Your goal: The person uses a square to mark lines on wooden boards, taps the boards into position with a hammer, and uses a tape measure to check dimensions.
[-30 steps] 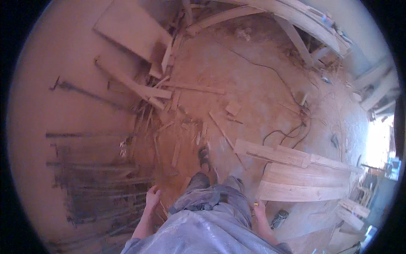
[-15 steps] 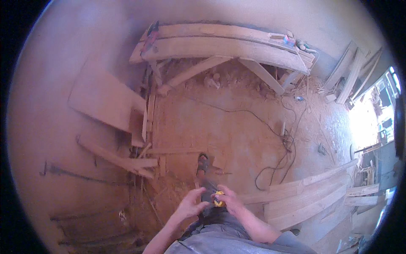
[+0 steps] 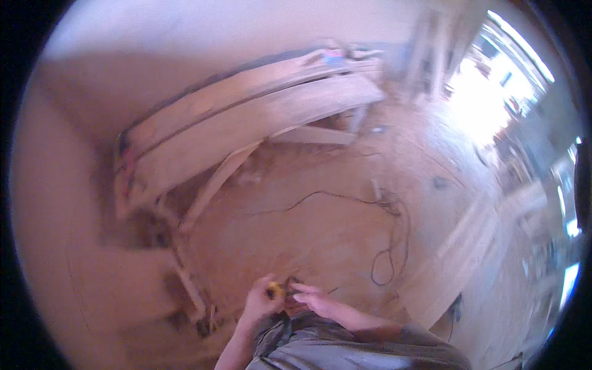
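Low in the picture, before my waist, my left hand (image 3: 259, 298) is closed around a small yellow-and-black tape measure (image 3: 273, 290). Just to its right is my right hand (image 3: 313, 298), its fingers stretched toward the left one and apart from each other, with nothing seen in them. Motion blur softens both hands, and whether any tape is drawn out cannot be made out.
A long wooden workbench (image 3: 246, 131) on slanted legs runs along the far wall, a red tool (image 3: 127, 163) at its left end. A dark cable (image 3: 382, 259) loops over the dusty floor. Wide boards (image 3: 453, 265) lie at right; planks (image 3: 425, 55) lean near the bright opening.
The tape measure has passed from my right hand to my left. My view has swung to the right, so the bench now slants and sits further left.
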Tool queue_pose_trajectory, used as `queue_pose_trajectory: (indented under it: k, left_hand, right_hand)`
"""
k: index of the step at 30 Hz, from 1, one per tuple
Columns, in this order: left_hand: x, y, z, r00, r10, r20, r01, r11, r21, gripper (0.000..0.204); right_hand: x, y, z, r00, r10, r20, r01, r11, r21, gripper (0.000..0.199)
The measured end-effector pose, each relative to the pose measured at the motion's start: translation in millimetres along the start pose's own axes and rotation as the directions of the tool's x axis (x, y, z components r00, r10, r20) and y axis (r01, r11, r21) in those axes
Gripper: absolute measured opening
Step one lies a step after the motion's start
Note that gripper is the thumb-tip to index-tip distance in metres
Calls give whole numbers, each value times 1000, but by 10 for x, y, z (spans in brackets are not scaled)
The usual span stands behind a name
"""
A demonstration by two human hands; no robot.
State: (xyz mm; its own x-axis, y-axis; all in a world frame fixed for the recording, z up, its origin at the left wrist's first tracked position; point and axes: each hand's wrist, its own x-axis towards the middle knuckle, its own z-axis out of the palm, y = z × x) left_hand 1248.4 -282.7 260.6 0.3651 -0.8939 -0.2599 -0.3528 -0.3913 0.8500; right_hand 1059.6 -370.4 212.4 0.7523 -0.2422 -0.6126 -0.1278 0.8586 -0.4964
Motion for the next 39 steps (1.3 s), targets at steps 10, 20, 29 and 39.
queue_pose_trajectory:
  k: [10, 20, 29, 39]
  left_hand:
    - [3441, -1870, -2313, 968, 13, -249, -66, 976, -206, 43]
    - [5891, -2191, -2622, 969, 17, -246, 69, 939, 337, 60]
    - [5894, -2342, -1731, 998, 24, -64, 13, 854, 521, 60]
    - [4312, -2131, -197, 703, -142, 697, -258, 863, 435, 60]
  right_hand:
    - [-80, 1106, -1630, 441, -156, -884, 426, 903, 53, 27]
    - [505, 2807, 1140, 594, -17, -805, -654, 572, -495, 37]
    - [1040, 2773, 2207, 168, 317, -934, -113, 947, 301, 37]
    - [598, 2842, 2278, -58, 483, -874, 309, 841, 444, 35]
